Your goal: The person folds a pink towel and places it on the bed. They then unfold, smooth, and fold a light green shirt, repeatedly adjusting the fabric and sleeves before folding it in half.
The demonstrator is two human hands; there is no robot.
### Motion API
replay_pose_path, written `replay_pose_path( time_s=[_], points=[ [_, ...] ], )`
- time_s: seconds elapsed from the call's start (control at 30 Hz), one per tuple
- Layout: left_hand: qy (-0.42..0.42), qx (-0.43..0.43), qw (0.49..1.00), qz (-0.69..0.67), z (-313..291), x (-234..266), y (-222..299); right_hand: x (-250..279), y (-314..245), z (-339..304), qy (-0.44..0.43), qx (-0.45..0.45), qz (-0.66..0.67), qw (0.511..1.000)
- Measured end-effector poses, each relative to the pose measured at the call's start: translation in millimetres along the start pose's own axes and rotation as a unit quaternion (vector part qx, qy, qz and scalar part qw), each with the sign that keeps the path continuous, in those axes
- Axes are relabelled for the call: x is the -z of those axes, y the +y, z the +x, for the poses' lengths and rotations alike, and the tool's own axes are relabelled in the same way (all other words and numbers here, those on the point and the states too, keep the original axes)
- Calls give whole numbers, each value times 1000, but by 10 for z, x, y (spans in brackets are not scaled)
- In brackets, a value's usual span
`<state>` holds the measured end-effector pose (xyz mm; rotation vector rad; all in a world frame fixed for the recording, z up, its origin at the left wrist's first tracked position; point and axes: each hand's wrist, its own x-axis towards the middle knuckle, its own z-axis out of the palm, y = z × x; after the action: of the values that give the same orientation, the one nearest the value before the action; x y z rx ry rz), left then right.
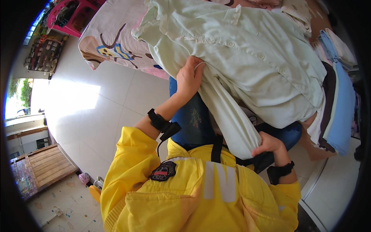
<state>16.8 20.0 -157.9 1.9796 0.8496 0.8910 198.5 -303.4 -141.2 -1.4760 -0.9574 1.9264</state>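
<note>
A pale green button-up shirt (247, 54) with ruffled trim lies spread on the bed, its near part hanging over my knees. One of its sleeves stretches slantwise between my hands. Up at the sleeve's top end, my left hand (189, 77) pinches the fabric between thumb and fingers. My right hand (270, 145) grips the sleeve's lower end, close to my right thigh; its fingertips are partly behind the cloth. Both wrists carry black strapped devices.
Folded clothes (340, 104) in blue, dark and white stack at the right edge of the bed. Patterned bedding (116, 42) lies under the shirt. A pink plastic chair (69, 17) stands far left, a wooden panel (50, 164) at left. My knees in blue jeans are below the shirt.
</note>
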Motion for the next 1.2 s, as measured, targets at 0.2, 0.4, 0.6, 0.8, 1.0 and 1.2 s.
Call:
replay_pose_path(
  time_s=[0.2, 0.4, 0.6, 0.8, 1.0, 1.2],
  points=[
    [-8, 18, 999, 37, -47, -37, 48, -165, -402, -1026, 48, 129, 27, 990],
    [43, -354, 933, 52, -162, 161, 115, -496, -831, -1539, 272, 390, 105, 874],
    [-136, -432, 889, 63, -520, 297, 338, -583, -1460, -1559, 302, 585, 111, 745],
    [-117, -383, 916, 8, -455, 561, 162, -584, -2068, -1219, 240, 645, 113, 717],
    [-23, -124, 991, -54, -540, 894, -182, 534, -3052, -307, 179, 541, 99, 816],
    [-9, -59, 988, -145, -192, 1099, -417, 1379, -3768, 707, 457, 408, -13, 790]
  ],
)
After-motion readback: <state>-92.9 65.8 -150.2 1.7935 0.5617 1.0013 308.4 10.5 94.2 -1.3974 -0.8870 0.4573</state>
